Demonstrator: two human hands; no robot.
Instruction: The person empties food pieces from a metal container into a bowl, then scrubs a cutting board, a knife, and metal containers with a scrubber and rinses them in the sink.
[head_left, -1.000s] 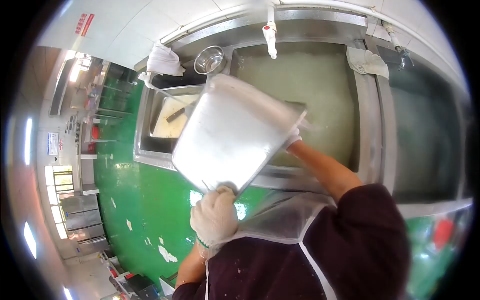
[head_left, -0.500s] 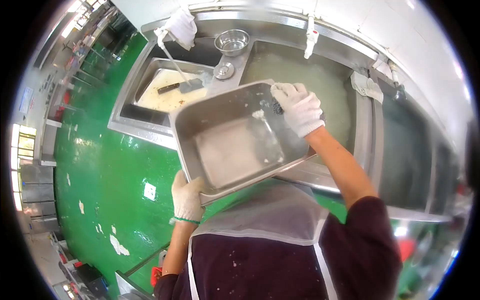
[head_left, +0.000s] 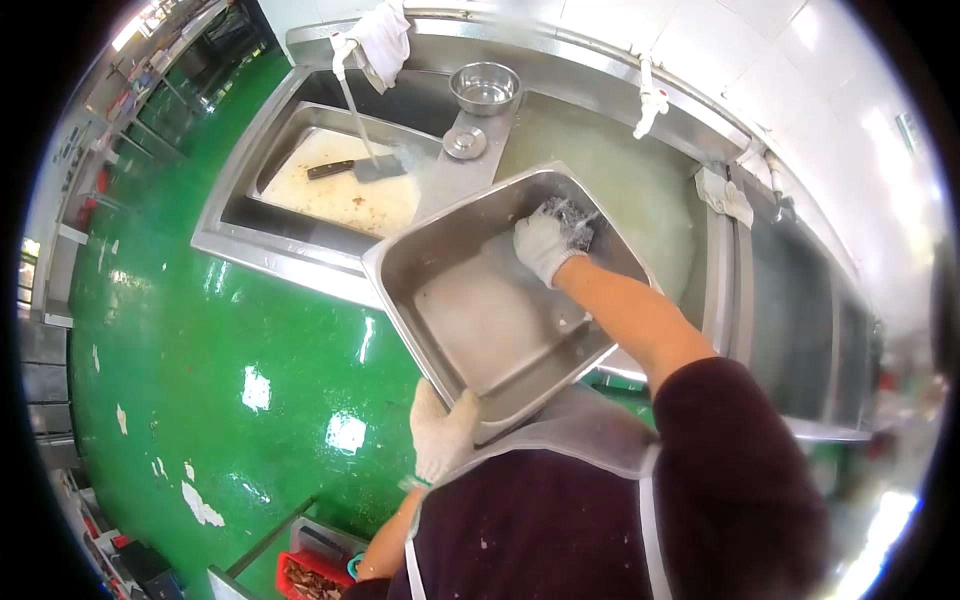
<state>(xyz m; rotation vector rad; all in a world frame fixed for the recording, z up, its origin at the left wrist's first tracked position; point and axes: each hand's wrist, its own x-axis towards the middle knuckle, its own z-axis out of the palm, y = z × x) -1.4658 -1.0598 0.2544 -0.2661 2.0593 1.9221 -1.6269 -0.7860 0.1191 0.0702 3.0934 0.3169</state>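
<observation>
A deep rectangular stainless steel pan (head_left: pixel 490 320) is tilted in front of me, its far end over the sink edge. My left hand (head_left: pixel 443 430), in a white knit glove, grips the near left corner of its rim. Inside the pan, my gloved right hand (head_left: pixel 545 246) is closed on a steel wool scourer (head_left: pixel 572 222) and presses it against the far inner wall. Some foamy water lies on the pan's bottom near my right wrist.
Water runs from a white tap (head_left: pixel 343 50) into a tray (head_left: pixel 285 125) holding a white board and a cleaver (head_left: pixel 365 169). A steel bowl (head_left: pixel 485 88) and a round lid (head_left: pixel 464 142) sit on the divider. Cloudy water fills the middle sink (head_left: pixel 610 165). A cloth (head_left: pixel 724 196) hangs on the right.
My right hand has moved from the pan's far right rim down inside it with the scourer. The pan has turned, and my left hand has shifted right and down with its corner.
</observation>
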